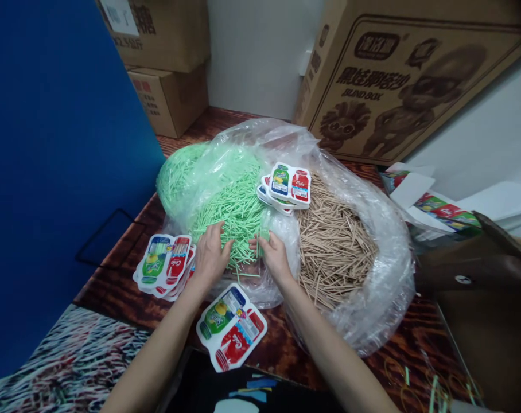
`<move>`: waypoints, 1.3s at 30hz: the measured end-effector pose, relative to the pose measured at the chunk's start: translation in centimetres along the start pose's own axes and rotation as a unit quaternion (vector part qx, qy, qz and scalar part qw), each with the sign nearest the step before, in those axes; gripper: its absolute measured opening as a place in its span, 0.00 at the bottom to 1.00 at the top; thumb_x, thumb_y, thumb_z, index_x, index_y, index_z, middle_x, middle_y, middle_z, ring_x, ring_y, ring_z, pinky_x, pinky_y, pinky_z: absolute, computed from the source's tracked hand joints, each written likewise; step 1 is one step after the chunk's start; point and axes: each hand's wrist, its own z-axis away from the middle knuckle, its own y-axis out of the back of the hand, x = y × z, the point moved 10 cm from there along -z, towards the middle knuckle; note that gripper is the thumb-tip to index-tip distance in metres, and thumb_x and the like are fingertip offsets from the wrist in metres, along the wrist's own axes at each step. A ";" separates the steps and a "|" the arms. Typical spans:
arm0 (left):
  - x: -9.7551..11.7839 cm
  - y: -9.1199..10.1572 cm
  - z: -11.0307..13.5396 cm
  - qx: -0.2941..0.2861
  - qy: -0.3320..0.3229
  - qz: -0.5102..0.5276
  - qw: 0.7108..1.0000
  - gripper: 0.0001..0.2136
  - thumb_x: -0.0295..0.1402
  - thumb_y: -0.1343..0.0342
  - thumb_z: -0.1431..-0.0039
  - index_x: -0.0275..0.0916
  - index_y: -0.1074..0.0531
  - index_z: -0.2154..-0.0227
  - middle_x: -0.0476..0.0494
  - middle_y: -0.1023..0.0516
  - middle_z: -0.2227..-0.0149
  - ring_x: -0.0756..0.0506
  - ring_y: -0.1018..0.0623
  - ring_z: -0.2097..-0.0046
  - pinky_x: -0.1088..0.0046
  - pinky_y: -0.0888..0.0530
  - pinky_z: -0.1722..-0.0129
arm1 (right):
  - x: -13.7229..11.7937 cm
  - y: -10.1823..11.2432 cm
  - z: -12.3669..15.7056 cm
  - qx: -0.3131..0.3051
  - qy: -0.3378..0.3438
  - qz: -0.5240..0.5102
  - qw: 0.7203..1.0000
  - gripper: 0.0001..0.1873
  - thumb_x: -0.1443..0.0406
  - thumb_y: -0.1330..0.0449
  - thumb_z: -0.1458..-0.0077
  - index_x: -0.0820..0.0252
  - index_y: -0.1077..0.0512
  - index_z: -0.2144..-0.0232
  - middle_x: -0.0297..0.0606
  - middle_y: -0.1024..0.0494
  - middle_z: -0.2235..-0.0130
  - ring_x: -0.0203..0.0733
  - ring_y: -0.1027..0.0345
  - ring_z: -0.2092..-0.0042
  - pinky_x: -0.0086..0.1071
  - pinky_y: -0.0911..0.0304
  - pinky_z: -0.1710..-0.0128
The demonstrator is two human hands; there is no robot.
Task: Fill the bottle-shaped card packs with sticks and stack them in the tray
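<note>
A heap of thin green sticks [230, 201] spills from a clear plastic bag. My left hand [211, 255] lies at the near left side of this heap, its thumb apart from the fingers and nothing visible in its grasp. Across from it, my right hand [274, 255] pinches a few short green sticks [260, 243] between thumb and fingers. Just in front of my body lies a Sprite and Cola package [232, 326], nearest my left forearm. A stack of similar packages [163, 267] sits left of my left hand, and another stack [288, 188] rests on the bags behind my right hand.
Brown sticks [333, 246] fill a second plastic bag [393, 269] on the right. Cardboard boxes [174, 97] and a large carton [398, 86] stand behind. A blue panel [62, 172] borders the left. Rubber bands [409, 396] and loose sticks lie at the lower right.
</note>
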 end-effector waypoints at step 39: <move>-0.9 -1.1 1.5 -0.075 0.078 0.125 0.986 0.06 0.33 0.48 0.45 0.39 0.31 0.64 0.47 0.26 0.64 0.47 0.27 0.68 0.72 0.32 0.69 | -1.8 -0.2 3.9 -0.035 0.029 0.076 0.996 0.12 0.59 0.47 0.44 0.60 0.29 0.64 0.33 0.24 0.74 0.36 0.32 0.76 0.28 0.37 0.74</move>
